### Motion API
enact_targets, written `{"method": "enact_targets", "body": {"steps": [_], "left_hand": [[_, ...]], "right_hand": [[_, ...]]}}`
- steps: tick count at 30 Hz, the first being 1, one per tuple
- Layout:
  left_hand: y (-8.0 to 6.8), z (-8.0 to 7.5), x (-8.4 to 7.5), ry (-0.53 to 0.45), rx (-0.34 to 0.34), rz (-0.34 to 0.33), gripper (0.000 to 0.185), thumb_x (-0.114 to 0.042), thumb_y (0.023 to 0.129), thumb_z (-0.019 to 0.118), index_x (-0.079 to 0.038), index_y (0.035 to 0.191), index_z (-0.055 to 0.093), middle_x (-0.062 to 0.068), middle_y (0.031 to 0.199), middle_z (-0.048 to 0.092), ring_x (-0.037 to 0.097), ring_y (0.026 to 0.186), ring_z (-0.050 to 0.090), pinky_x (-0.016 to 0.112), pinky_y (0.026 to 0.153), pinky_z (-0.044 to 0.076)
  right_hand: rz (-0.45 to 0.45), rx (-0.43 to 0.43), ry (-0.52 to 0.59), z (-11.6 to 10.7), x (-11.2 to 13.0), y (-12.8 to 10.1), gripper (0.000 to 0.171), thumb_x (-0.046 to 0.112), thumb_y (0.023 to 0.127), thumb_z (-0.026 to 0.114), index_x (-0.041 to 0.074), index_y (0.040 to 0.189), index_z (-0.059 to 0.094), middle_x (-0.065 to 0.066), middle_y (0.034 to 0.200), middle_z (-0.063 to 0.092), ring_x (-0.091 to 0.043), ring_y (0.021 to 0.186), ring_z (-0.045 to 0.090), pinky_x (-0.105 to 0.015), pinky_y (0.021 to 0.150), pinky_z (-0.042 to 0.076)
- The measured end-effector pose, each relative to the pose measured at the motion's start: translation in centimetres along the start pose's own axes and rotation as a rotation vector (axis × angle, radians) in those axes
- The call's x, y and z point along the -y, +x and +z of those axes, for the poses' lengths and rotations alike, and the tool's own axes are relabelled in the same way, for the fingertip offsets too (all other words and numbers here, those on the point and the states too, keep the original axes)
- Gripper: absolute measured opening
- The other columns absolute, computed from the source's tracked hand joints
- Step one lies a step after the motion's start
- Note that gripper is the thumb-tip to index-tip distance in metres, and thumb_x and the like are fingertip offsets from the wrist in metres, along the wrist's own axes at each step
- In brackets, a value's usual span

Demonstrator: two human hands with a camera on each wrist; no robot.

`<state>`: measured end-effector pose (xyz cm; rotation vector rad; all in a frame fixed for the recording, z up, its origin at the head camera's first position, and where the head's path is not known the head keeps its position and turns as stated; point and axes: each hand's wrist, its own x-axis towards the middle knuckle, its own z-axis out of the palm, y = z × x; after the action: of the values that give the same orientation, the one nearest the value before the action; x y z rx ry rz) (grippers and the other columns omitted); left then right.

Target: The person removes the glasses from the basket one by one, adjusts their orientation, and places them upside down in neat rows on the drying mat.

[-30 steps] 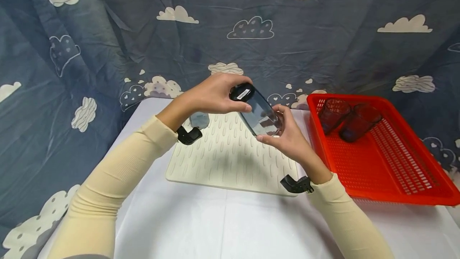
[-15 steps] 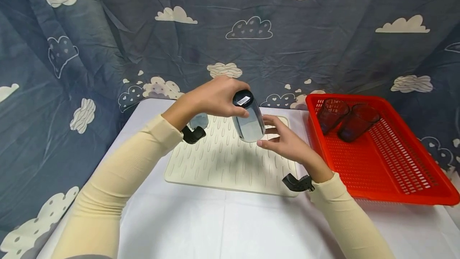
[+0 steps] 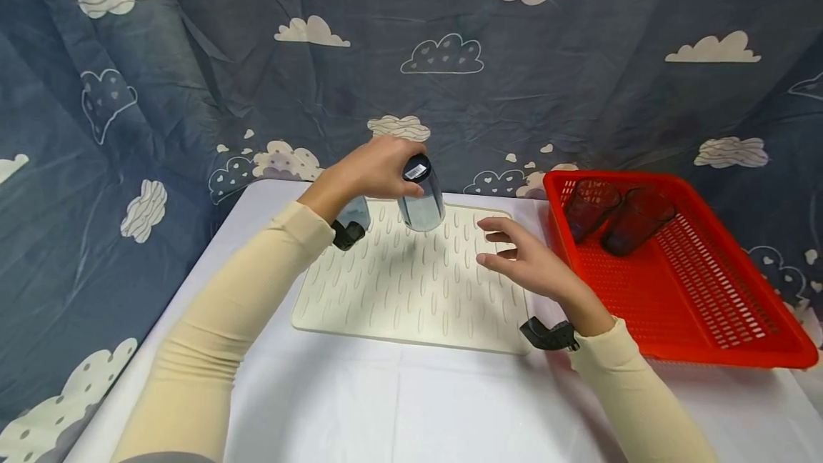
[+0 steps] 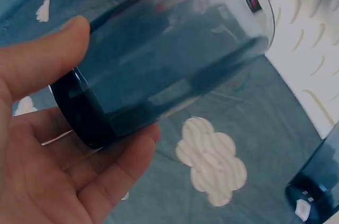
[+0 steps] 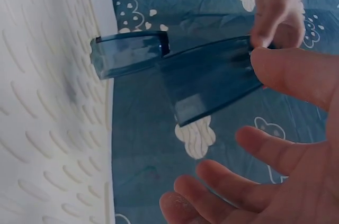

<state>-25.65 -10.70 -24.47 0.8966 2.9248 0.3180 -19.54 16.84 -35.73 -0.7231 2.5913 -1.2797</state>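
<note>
A: Head cam first: where's the glass [image 3: 422, 207] relative to the left hand [image 3: 379, 166]?

B: Hanging below it, mouth down and a bit tilted. That hand has the base gripped, white label [image 3: 416, 171] showing. It's held in the air over the far part of the mat [image 3: 411, 291].

A: And the right hand [image 3: 530, 259]?

B: Holding nothing. Fingers loosely bent, thumb apart from them, over the mat's right edge, clear of the glass. A second glass [image 3: 354, 211] is at the mat's far left corner, partly behind the left wrist. Two more glasses [image 3: 636, 223] lean in the basket [image 3: 726, 356], toward its far left corner.

A: Left wrist cam?

B: Thumb [image 4: 47, 57] on one side near the base, fingers [image 4: 114, 187] round the other. Mouth points away from the palm, toward the mat.

A: Right wrist?

B: Same loose right hand up close. The thumb overlaps the glass's base end there, but head cam shows a gap. Second glass is upside down by the mat's far edge.
</note>
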Motion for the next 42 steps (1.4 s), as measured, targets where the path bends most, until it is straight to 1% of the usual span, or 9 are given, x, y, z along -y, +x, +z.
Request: {"method": "enact_targets", "body": {"steps": [3, 8, 12, 15, 21, 26, 29, 34, 42], "left_hand": [[0.3, 0.9, 0.7, -0.012, 0.009, -0.031, 0.047, -0.031, 0.089, 0.073, -0.011, 0.129, 0.059, 0.004, 0.119, 0.066, 0.021, 0.104, 0.062, 0.038, 0.090, 0.050], [0.9, 2.3, 1.6, -0.030, 0.028, -0.086, 0.052, -0.033, 0.089, 0.073, -0.012, 0.134, 0.057, 0.004, 0.121, 0.065, 0.022, 0.102, 0.062, 0.039, 0.087, 0.051], [1.2, 3.0, 2.2, -0.023, 0.054, -0.129, 0.059, -0.034, 0.089, 0.072, -0.012, 0.141, 0.052, 0.005, 0.128, 0.063, 0.023, 0.109, 0.061, 0.041, 0.091, 0.050], [1.3, 3.4, 2.6, -0.018, 0.071, -0.147, 0.064, -0.034, 0.090, 0.072, -0.011, 0.145, 0.048, 0.007, 0.135, 0.060, 0.025, 0.117, 0.060, 0.043, 0.095, 0.049], [1.5, 4.0, 3.2, -0.019, 0.090, -0.192, 0.070, -0.034, 0.090, 0.072, -0.011, 0.150, 0.042, 0.009, 0.147, 0.052, 0.029, 0.129, 0.054, 0.045, 0.102, 0.048], [1.9, 4.9, 3.5, -0.019, 0.112, -0.206, 0.072, -0.033, 0.091, 0.071, -0.010, 0.151, 0.040, 0.011, 0.152, 0.047, 0.031, 0.138, 0.047, 0.047, 0.111, 0.042], [2.4, 5.5, 3.7, -0.021, 0.106, -0.205, 0.072, -0.033, 0.091, 0.071, -0.010, 0.152, 0.039, 0.011, 0.154, 0.045, 0.031, 0.142, 0.044, 0.047, 0.115, 0.040], [3.0, 6.6, 4.0, -0.016, 0.081, -0.201, 0.072, -0.033, 0.092, 0.070, -0.010, 0.152, 0.038, 0.011, 0.156, 0.043, 0.031, 0.142, 0.043, 0.046, 0.115, 0.040], [3.4, 7.2, 4.4, -0.036, 0.088, -0.228, 0.074, -0.030, 0.093, 0.069, -0.009, 0.154, 0.034, 0.012, 0.158, 0.039, 0.031, 0.145, 0.040, 0.047, 0.118, 0.036]], "right_hand": [[-0.017, 0.002, -0.025, -0.1, 0.0, -0.5, 0.054, 0.018, 0.094, 0.065, 0.001, 0.142, 0.044, -0.019, 0.147, 0.046, -0.042, 0.132, 0.050, -0.059, 0.106, 0.044], [-0.017, 0.024, -0.080, -0.6, 0.1, -1.3, 0.056, 0.022, 0.094, 0.066, 0.004, 0.143, 0.044, -0.017, 0.148, 0.046, -0.041, 0.132, 0.049, -0.059, 0.106, 0.044], [-0.039, 0.045, -0.125, -0.8, 0.3, -1.6, 0.057, 0.020, 0.093, 0.068, 0.003, 0.142, 0.044, -0.017, 0.147, 0.047, -0.039, 0.131, 0.049, -0.057, 0.105, 0.046], [-0.054, 0.054, -0.162, -0.9, 0.4, -1.8, 0.057, 0.020, 0.092, 0.069, 0.003, 0.141, 0.045, -0.016, 0.146, 0.048, -0.037, 0.131, 0.049, -0.056, 0.103, 0.048], [-0.039, 0.054, -0.203, -1.1, 0.6, -1.9, 0.057, 0.024, 0.092, 0.069, 0.007, 0.141, 0.046, -0.014, 0.146, 0.048, -0.035, 0.131, 0.049, -0.056, 0.103, 0.048], [-0.041, 0.047, -0.206, -1.2, 0.2, -2.1, 0.056, 0.023, 0.092, 0.069, 0.006, 0.141, 0.046, -0.015, 0.145, 0.049, -0.034, 0.129, 0.050, -0.056, 0.102, 0.049], [-0.048, 0.044, -0.190, -1.2, 0.0, -2.2, 0.056, 0.021, 0.092, 0.069, 0.005, 0.140, 0.046, -0.015, 0.144, 0.049, -0.035, 0.130, 0.050, -0.056, 0.103, 0.048], [-0.027, 0.040, -0.182, -1.5, -0.1, -2.4, 0.057, 0.024, 0.093, 0.068, 0.006, 0.142, 0.045, -0.015, 0.146, 0.047, -0.036, 0.131, 0.048, -0.058, 0.104, 0.046], [-0.030, 0.042, -0.184, -1.7, -0.1, -2.6, 0.057, 0.023, 0.093, 0.068, 0.006, 0.142, 0.045, -0.014, 0.146, 0.047, -0.035, 0.131, 0.048, -0.057, 0.104, 0.047]]}}
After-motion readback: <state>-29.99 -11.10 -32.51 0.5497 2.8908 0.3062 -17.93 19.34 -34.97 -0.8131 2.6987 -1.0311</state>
